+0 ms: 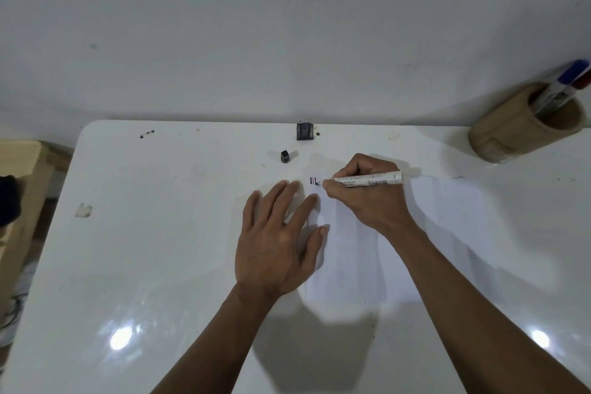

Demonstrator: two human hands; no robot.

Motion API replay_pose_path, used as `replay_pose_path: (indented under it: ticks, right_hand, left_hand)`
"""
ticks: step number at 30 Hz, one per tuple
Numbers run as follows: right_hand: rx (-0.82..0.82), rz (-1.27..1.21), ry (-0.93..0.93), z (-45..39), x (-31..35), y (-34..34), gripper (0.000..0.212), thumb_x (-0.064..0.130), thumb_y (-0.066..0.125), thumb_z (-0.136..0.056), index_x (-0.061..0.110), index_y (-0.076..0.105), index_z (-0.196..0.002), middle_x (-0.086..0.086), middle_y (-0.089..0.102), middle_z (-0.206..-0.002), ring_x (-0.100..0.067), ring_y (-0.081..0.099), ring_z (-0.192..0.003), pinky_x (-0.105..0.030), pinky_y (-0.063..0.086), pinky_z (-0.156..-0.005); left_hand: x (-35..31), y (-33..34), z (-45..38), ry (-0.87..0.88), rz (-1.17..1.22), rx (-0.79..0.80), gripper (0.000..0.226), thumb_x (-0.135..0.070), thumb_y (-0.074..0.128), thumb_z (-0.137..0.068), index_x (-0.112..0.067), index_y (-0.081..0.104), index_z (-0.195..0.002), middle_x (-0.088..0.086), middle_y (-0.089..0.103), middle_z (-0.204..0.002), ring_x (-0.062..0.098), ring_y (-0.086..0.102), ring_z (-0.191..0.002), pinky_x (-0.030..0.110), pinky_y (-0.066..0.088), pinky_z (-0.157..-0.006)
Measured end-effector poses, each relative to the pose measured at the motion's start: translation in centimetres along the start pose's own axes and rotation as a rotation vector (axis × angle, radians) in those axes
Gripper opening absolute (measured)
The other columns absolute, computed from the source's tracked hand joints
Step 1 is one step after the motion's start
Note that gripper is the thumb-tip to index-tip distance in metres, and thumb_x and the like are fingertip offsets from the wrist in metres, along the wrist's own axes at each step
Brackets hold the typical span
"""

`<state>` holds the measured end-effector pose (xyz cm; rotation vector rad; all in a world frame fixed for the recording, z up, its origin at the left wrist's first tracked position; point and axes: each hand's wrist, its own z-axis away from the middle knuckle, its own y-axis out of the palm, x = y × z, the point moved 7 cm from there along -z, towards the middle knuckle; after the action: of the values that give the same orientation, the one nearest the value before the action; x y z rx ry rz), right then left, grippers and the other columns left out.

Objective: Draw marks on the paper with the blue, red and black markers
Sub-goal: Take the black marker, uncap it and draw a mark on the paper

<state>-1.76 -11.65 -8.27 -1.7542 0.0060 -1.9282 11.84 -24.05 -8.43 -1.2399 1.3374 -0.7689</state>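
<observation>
The left hand (276,238) lies flat, fingers spread and holding nothing, its fingertips pressing the near-left edge of the paper (383,233) to pin it. Just past those fingertips sit the marks (314,181): short strokes, blue and red with a darker one beside them, right at the tip of the marker (367,179). The right hand (367,198) is closed around that marker in a writing grip, fingers pinching low by the nib, the barrel slanting back over the knuckles.

The paper looks thin, light and apt to slide on the glossy table (160,265), so I judge flat pressure near the strokes is what keeps it still. The marker is stiff, light and smooth; a hold close to the nib gives the best control.

Beyond the left fingertips a small black cap (285,156) stands, and further off a dark block (305,131). Far right of the writing hand, a wooden cup (524,128) holds the blue marker (566,83) and a red-capped one (583,81). Nothing stands between the nib and the paper
</observation>
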Motion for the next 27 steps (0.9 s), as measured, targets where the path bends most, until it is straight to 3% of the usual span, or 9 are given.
replay_pose_path:
  ticks: [6,11,15,19,22,25,27]
  right_hand:
    - [0.007,0.006,0.002,0.0,0.0,0.0,0.023,0.009,0.088,-0.071,0.005,0.066,-0.066,-0.008,0.074,-0.068,-0.016,0.065,-0.057,-0.031,0.052,-0.052]
    - [0.024,-0.095,0.038,-0.2,0.0,-0.2,0.021,0.007,0.086,-0.075,0.0,0.066,-0.074,-0.011,0.076,-0.072,-0.035,0.074,-0.069,-0.047,0.06,-0.061]
    - [-0.005,-0.289,0.117,-0.2,0.3,-1.0,0.017,0.001,0.083,-0.079,0.0,0.066,-0.083,-0.009,0.075,-0.076,-0.027,0.077,-0.072,-0.042,0.063,-0.071]
    - [-0.026,-0.351,0.115,0.6,1.6,-1.6,0.016,-0.001,0.083,-0.079,-0.002,0.067,-0.084,-0.021,0.074,-0.083,-0.023,0.075,-0.074,-0.033,0.062,-0.068]
    - [-0.026,-0.398,0.116,1.4,2.9,-1.8,0.015,-0.003,0.082,-0.08,-0.005,0.069,-0.086,-0.018,0.074,-0.083,-0.022,0.072,-0.074,-0.029,0.061,-0.068]
    - [-0.005,-0.465,0.138,2.1,3.9,-1.9,0.012,-0.007,0.079,-0.08,0.0,0.071,-0.086,-0.01,0.073,-0.083,-0.018,0.071,-0.074,-0.033,0.061,-0.073]
    - [-0.004,-0.496,0.156,2.7,4.4,-2.1,0.014,-0.008,0.078,-0.08,0.004,0.073,-0.084,-0.01,0.073,-0.086,-0.02,0.071,-0.077,-0.038,0.061,-0.076]
  left_hand:
    - [0.0,0.2,0.0,-0.005,0.003,0.013,0.05,-0.052,0.05,-0.094,-0.026,0.06,-0.134,0.006,0.053,-0.148,0.025,0.043,-0.142,0.051,0.03,-0.116]
    - [0.0,0.2,0.1,0.001,0.013,0.01,0.05,-0.053,0.049,-0.094,-0.026,0.06,-0.134,0.005,0.053,-0.148,0.024,0.042,-0.142,0.051,0.03,-0.116]
    - [0.0,-0.1,0.0,-0.009,0.031,0.017,0.049,-0.052,0.049,-0.095,-0.026,0.06,-0.134,0.005,0.052,-0.148,0.024,0.042,-0.142,0.051,0.03,-0.117]
    - [-0.1,-0.4,-0.1,-0.03,0.072,0.047,0.047,-0.053,0.052,-0.094,-0.028,0.06,-0.133,0.003,0.053,-0.148,0.023,0.042,-0.142,0.051,0.032,-0.115]
    - [-0.2,-0.9,-0.3,-0.061,0.118,0.101,0.051,-0.057,0.047,-0.095,-0.029,0.055,-0.136,0.0,0.052,-0.148,0.02,0.041,-0.142,0.05,0.031,-0.116]
    - [0.3,-2.0,-0.8,-0.153,0.254,0.088,0.053,-0.055,0.047,-0.095,-0.021,0.055,-0.135,0.0,0.06,-0.138,0.021,0.052,-0.131,0.046,0.04,-0.111]
    - [1.3,-3.1,-1.9,-0.302,0.324,0.036,0.048,-0.046,0.053,-0.094,-0.018,0.055,-0.133,0.001,0.064,-0.129,0.023,0.057,-0.121,0.04,0.044,-0.104]
